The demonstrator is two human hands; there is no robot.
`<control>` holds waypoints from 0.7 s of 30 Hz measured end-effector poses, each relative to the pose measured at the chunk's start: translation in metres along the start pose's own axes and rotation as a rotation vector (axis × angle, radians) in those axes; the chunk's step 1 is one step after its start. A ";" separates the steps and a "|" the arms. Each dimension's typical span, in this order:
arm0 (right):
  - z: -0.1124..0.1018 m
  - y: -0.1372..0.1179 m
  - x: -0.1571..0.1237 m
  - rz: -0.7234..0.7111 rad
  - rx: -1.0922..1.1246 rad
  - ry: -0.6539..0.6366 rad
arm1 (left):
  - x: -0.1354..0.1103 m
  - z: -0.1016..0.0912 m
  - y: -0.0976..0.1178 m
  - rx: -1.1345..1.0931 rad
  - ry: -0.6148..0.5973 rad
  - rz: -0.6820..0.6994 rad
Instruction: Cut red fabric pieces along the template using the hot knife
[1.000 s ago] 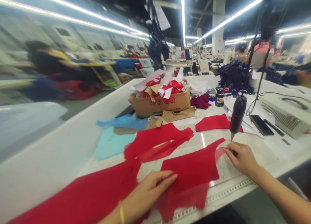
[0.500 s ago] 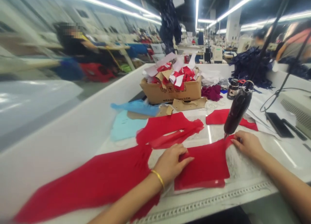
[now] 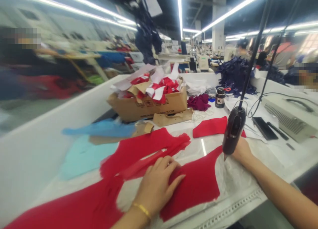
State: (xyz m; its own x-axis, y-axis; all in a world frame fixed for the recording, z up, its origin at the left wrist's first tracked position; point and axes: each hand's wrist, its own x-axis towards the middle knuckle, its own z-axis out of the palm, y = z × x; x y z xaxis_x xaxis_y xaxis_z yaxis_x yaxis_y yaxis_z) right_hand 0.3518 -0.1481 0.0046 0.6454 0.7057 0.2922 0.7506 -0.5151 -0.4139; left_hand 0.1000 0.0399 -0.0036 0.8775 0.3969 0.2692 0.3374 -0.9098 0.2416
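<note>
Right hand has slid behind the hanging black electric tool, its grip hidden, while the spread-open left hand presses the red cloth panel at six o'clock.

We see the right hand moved up, the black hanging hand tool now in front of its fingers; the red cloth lies flatter beneath the left fingers.

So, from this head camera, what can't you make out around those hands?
Head view:
The fingers of the right hand are hidden behind the black hanging tool.
The red cloth is cut off by the bottom edge.
The printing on the cardboard box is too small and blurred to read.
</note>
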 end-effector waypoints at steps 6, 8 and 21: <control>-0.031 -0.004 -0.006 -0.061 0.548 0.374 | -0.008 0.006 0.025 -0.011 0.171 0.380; -0.040 -0.013 -0.011 -0.157 0.868 0.419 | -0.009 0.012 0.037 -0.025 0.128 0.438; -0.044 -0.054 0.014 -0.061 0.816 0.373 | 0.020 0.053 0.061 -0.069 0.020 0.470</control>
State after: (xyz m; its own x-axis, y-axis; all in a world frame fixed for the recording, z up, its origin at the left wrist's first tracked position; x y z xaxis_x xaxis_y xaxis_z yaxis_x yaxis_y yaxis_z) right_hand 0.3267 -0.1319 0.0687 0.7184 0.4431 0.5362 0.5430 0.1246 -0.8304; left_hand 0.1567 -0.0143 -0.0329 0.9226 -0.0534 0.3820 -0.1190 -0.9815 0.1502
